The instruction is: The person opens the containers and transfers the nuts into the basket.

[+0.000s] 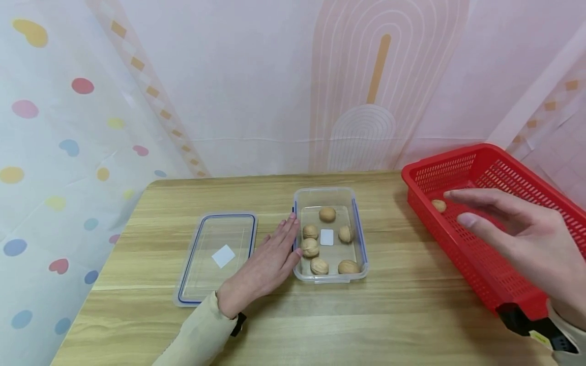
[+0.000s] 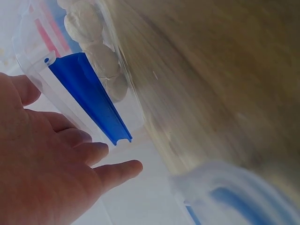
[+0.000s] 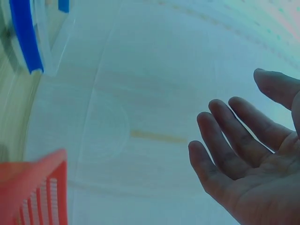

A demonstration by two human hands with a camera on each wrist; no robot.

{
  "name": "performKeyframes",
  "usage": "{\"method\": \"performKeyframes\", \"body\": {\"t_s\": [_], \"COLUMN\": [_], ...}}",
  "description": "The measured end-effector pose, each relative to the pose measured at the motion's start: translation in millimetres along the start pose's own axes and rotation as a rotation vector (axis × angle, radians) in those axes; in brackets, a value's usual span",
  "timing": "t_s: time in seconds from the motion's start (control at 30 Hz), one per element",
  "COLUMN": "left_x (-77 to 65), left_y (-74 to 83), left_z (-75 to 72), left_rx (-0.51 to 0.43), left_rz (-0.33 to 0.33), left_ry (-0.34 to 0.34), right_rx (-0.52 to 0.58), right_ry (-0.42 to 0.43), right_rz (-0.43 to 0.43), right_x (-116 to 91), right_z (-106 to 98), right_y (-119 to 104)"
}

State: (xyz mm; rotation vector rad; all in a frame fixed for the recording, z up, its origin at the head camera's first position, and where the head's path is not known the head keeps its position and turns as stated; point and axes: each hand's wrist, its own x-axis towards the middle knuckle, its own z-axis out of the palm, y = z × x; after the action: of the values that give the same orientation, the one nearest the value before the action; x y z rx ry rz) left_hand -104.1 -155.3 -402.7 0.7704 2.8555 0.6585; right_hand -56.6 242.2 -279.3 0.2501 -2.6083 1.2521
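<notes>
A clear plastic box [image 1: 330,278] with blue side clips stands mid-table, several walnuts [image 1: 310,248] and a small white square [image 1: 326,237] on its floor. My left hand [image 1: 270,259] lies along the box's left wall, fingers straight; the left wrist view shows that hand [image 2: 56,159] beside a blue clip [image 2: 89,96]. Over the red basket [image 1: 485,264] hovers my right hand [image 1: 526,231], thumb and fingers apart and holding nothing. One walnut [image 1: 438,205] sits in the basket, just beyond the right fingertips. In the right wrist view the palm [image 3: 262,187] shows bare.
Left of the box, the clear lid [image 1: 197,274] with a blue seal lies on the wooden table [image 1: 389,325], a white square [image 1: 223,256] on it. A patterned cloth [image 1: 256,101] hangs behind the table's back edge. The basket occupies the right side.
</notes>
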Motion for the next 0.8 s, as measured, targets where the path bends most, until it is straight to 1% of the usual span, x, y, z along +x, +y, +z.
{"method": "performKeyframes", "body": {"t_s": [0.17,0.37,0.5,0.63,0.67,0.8], "left_x": [0.3,0.0,0.5,0.7,0.6,0.3], "left_y": [-0.9,-1.9,-2.7,-3.2,-3.1,-3.3], "left_z": [-0.7,-1.0,-0.4,0.1,0.1,0.6], "left_rx": [-0.015,-0.024,-0.024,-0.024,-0.023,-0.024], "left_rz": [0.006,0.014,0.015,0.013,0.013,0.018], "left_ry": [0.001,0.005,0.005,0.001,0.0,0.003], "right_rx": [0.022,0.085,0.101,0.095,0.085,0.071], "right_ry": [0.003,0.003,0.003,-0.003,0.001,0.03], "right_rz": [-0.059,-0.1,-0.18,-0.233,-0.244,-0.332], "right_x": [-3,1,5,10,12,20], "right_z": [13,30,43,60,64,86], "right_y": [-12,-15,-16,-14,-13,-8]}}
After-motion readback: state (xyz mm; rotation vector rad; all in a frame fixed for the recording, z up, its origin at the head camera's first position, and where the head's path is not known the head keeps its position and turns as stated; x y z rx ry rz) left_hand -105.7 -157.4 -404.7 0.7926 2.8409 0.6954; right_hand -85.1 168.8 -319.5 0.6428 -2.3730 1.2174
